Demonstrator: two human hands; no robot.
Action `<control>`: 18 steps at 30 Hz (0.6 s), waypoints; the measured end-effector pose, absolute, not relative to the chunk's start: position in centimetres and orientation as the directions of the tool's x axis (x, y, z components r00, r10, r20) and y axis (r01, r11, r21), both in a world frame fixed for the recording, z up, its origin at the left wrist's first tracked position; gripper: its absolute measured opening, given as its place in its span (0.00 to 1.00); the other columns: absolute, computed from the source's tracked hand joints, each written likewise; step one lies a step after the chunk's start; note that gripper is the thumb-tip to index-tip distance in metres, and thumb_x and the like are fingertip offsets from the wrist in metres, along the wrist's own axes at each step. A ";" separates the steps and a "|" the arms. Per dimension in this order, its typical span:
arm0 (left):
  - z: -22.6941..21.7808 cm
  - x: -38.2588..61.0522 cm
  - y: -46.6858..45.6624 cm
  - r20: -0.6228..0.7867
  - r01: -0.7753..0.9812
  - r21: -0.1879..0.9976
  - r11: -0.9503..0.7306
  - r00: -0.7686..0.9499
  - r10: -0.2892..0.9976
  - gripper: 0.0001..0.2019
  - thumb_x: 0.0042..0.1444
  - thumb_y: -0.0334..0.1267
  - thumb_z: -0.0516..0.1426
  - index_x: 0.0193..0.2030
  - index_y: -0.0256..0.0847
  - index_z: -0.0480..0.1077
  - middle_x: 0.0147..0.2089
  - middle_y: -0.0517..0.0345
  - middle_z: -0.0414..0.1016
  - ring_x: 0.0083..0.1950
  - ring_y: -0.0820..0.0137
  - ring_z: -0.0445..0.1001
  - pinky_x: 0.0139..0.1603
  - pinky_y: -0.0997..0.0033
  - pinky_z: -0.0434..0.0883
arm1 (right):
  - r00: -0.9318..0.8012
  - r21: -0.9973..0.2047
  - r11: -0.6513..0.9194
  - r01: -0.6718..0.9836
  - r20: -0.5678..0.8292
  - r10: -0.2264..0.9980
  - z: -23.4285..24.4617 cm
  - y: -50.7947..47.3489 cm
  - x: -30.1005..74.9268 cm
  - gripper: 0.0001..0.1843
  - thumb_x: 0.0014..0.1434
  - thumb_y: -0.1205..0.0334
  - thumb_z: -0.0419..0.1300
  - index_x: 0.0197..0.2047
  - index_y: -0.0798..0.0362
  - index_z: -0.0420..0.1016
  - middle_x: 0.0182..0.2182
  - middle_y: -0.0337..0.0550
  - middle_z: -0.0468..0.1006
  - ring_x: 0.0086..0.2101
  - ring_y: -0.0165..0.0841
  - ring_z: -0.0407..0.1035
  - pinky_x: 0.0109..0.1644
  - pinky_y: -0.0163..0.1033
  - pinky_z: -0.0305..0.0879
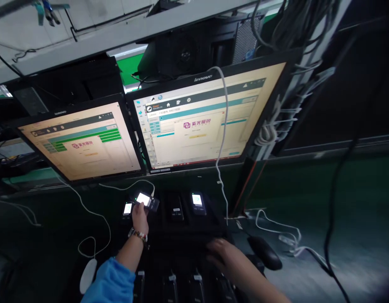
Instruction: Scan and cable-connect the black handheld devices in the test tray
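Note:
My left hand is closed on a small black handheld device with a bright lit screen and a white cable at its top edge. Just left of it lies a second device with a lit screen. Farther right, a dark-screened device and another lit device sit in a black tray. My right hand is over the right part of the tray, its fingers curled and smeared by motion. Whether they hold anything is hidden. Several more devices stand in a row nearer to me.
Two Lenovo monitors, the left monitor and the right monitor, stand behind the tray. A white cable hangs before the right one. A white mouse lies at left, a black mouse at right. Loose cables lie at far right.

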State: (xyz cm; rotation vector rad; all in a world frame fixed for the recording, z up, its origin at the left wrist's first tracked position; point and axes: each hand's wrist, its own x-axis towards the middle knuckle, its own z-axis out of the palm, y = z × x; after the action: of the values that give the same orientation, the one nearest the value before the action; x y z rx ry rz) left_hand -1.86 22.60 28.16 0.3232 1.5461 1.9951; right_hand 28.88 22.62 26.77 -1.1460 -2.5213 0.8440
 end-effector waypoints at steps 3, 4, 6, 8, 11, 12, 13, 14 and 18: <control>29.4 -0.5 19.8 -0.188 -0.358 0.925 -0.129 -0.725 0.663 0.10 0.56 0.45 0.56 0.41 0.43 0.69 0.36 0.55 0.74 0.39 0.67 0.75 0.38 0.67 0.73 | -0.686 -0.612 0.693 0.381 0.315 0.656 31.4 23.6 23.3 0.19 0.63 0.66 0.45 0.50 0.53 0.74 0.47 0.51 0.76 0.50 0.39 0.67 0.55 0.46 0.64; 29.7 0.0 19.1 -0.211 -0.378 0.920 -0.102 -0.698 0.684 0.12 0.56 0.47 0.56 0.42 0.43 0.68 0.36 0.54 0.75 0.39 0.65 0.76 0.38 0.65 0.74 | -0.691 -0.579 0.741 0.340 0.381 0.614 32.4 23.9 21.4 0.19 0.63 0.68 0.46 0.52 0.54 0.72 0.51 0.52 0.74 0.54 0.40 0.64 0.59 0.48 0.61; 30.1 0.8 18.0 -0.253 -0.402 0.914 -0.045 -0.655 0.712 0.16 0.56 0.51 0.56 0.43 0.42 0.67 0.35 0.54 0.75 0.37 0.64 0.76 0.39 0.61 0.74 | -0.717 -0.558 0.779 0.286 0.415 0.560 33.2 24.6 18.1 0.19 0.60 0.70 0.50 0.52 0.54 0.73 0.56 0.51 0.71 0.60 0.44 0.56 0.65 0.55 0.51; 30.4 1.1 17.4 -0.265 -0.392 0.920 -0.014 -0.647 0.715 0.18 0.54 0.53 0.57 0.43 0.42 0.67 0.34 0.56 0.75 0.37 0.64 0.76 0.39 0.60 0.74 | -0.749 -0.608 0.755 0.244 0.377 0.545 33.2 25.1 15.7 0.14 0.57 0.71 0.54 0.44 0.53 0.77 0.52 0.52 0.75 0.60 0.48 0.56 0.66 0.60 0.44; 30.7 1.0 17.1 -0.245 -0.351 0.936 -0.011 -0.674 0.697 0.22 0.50 0.57 0.59 0.41 0.41 0.67 0.33 0.56 0.74 0.38 0.64 0.76 0.40 0.62 0.74 | -0.748 -0.727 0.657 0.199 0.321 0.581 32.4 25.4 13.7 0.08 0.54 0.67 0.58 0.34 0.53 0.79 0.39 0.50 0.80 0.50 0.46 0.67 0.60 0.58 0.55; 30.7 0.9 17.1 -0.238 -0.340 0.940 -0.010 -0.679 0.694 0.23 0.50 0.58 0.59 0.41 0.41 0.67 0.32 0.56 0.74 0.38 0.64 0.76 0.39 0.63 0.74 | -0.738 -0.767 0.615 0.181 0.308 0.601 32.1 25.4 13.2 0.08 0.54 0.65 0.58 0.35 0.53 0.79 0.36 0.49 0.81 0.46 0.44 0.70 0.55 0.53 0.62; 30.8 0.9 17.2 -0.232 -0.332 0.943 -0.011 -0.683 0.693 0.24 0.49 0.60 0.59 0.41 0.40 0.67 0.31 0.56 0.73 0.38 0.64 0.76 0.39 0.63 0.73 | -0.726 -0.810 0.564 0.159 0.291 0.623 31.7 25.3 12.7 0.09 0.56 0.62 0.58 0.37 0.53 0.79 0.34 0.47 0.81 0.41 0.41 0.72 0.49 0.48 0.67; 30.8 0.9 17.3 -0.225 -0.324 0.946 -0.013 -0.685 0.693 0.25 0.48 0.60 0.59 0.41 0.40 0.67 0.31 0.56 0.73 0.37 0.64 0.76 0.39 0.64 0.73 | -0.710 -0.851 0.506 0.137 0.272 0.650 31.4 25.2 12.3 0.12 0.58 0.58 0.56 0.39 0.54 0.79 0.32 0.46 0.81 0.36 0.38 0.74 0.43 0.44 0.69; 30.5 0.7 17.9 -0.207 -0.283 0.959 0.009 -0.680 0.704 0.28 0.44 0.60 0.62 0.42 0.37 0.69 0.32 0.55 0.75 0.35 0.67 0.75 0.39 0.67 0.72 | -0.591 -0.947 0.302 0.106 0.184 0.785 30.2 25.3 10.8 0.30 0.60 0.41 0.48 0.32 0.59 0.78 0.24 0.46 0.79 0.26 0.34 0.72 0.30 0.38 0.67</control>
State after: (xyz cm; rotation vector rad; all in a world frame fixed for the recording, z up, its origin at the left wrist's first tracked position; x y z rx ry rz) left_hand 0.67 17.92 30.49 0.4433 1.5753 1.7587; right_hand 10.81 25.26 30.21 -0.7915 -1.9151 1.3223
